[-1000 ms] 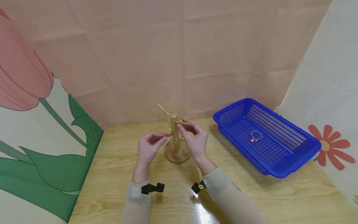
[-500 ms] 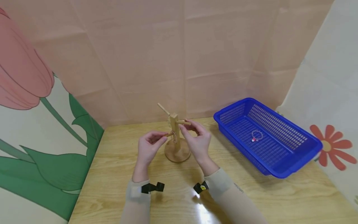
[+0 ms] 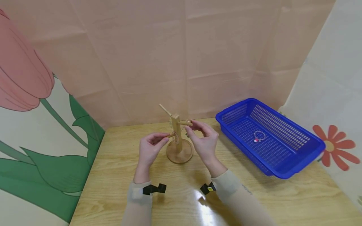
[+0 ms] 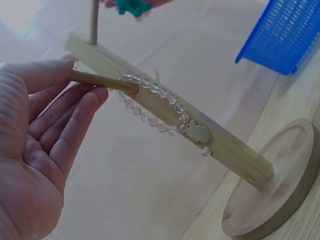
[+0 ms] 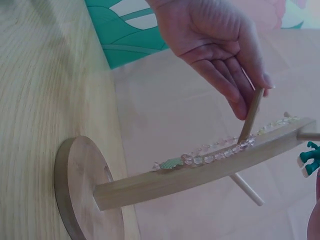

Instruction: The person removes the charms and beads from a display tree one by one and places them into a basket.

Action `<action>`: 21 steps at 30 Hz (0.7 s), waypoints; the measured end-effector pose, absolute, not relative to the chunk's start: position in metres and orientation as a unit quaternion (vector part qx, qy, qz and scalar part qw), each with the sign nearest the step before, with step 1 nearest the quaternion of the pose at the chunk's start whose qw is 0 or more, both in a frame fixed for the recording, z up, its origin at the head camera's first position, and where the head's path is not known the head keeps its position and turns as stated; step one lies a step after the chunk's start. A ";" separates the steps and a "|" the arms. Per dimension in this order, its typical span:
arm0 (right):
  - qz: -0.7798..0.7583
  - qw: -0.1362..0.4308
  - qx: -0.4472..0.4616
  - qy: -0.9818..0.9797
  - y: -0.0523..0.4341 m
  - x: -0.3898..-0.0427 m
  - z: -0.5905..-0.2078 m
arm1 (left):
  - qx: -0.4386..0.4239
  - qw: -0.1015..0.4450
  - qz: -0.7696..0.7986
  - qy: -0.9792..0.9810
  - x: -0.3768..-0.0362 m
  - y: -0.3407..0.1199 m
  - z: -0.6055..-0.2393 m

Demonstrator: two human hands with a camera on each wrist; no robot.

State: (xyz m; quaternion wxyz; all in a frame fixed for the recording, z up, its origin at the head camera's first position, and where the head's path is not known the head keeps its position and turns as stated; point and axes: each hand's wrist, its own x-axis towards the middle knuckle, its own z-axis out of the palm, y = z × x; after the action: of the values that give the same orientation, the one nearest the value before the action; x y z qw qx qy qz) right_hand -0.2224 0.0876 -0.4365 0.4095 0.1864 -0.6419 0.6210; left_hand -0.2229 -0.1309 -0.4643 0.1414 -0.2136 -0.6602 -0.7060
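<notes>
A wooden peg stand [image 3: 177,131] with a round base is upright on the table. My left hand [image 3: 152,147] pinches the tip of its left peg [image 4: 100,81]. A bracelet of clear and pink beads [image 4: 157,90] hangs on that peg, its pale flat charm [image 4: 198,133] against the post. My right hand [image 3: 204,141], at the end of the right peg [image 3: 184,123], pinches a thin beaded bracelet [image 3: 189,121] with a green charm [image 4: 132,7]. Whether this bracelet encircles the peg I cannot tell. In the right wrist view only the edge of my right hand shows.
To the right is a blue mesh basket [image 3: 243,150], with a pale bracelet [image 3: 264,135] bearing a red and white charm inside. Yellowish beads [image 5: 280,122] hang higher on the stand. A bare peg [image 3: 165,109] points to the back left. A pink backdrop [image 3: 158,62] stands behind.
My right hand has shifted right along the peg to its tip, and the bracelet it pinches has come into clearer sight there. My left hand has stayed on its peg.
</notes>
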 end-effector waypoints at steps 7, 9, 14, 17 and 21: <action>0.612 0.425 0.207 -0.634 0.098 -0.221 -0.432 | -0.217 0.141 -0.705 -0.660 -0.223 -0.130 -0.465; 0.610 0.425 0.214 -0.634 0.103 -0.221 -0.431 | -0.217 0.141 -0.705 -0.660 -0.223 -0.130 -0.465; 0.615 0.417 0.228 -0.630 0.112 -0.217 -0.426 | -0.214 0.142 -0.703 -0.663 -0.224 -0.131 -0.465; 0.622 0.409 0.229 -0.627 0.117 -0.216 -0.421 | -0.213 0.142 -0.703 -0.664 -0.224 -0.131 -0.465; 0.628 0.399 0.223 -0.629 0.127 -0.215 -0.415 | -0.211 0.140 -0.704 -0.663 -0.224 -0.131 -0.464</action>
State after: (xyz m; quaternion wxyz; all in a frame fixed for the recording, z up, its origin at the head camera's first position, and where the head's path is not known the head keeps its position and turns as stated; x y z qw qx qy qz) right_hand -0.2151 0.1267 -0.4154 0.3995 0.2232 -0.6290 0.6285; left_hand -0.2237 -0.1314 -0.4644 0.1402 -0.2115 -0.6635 -0.7038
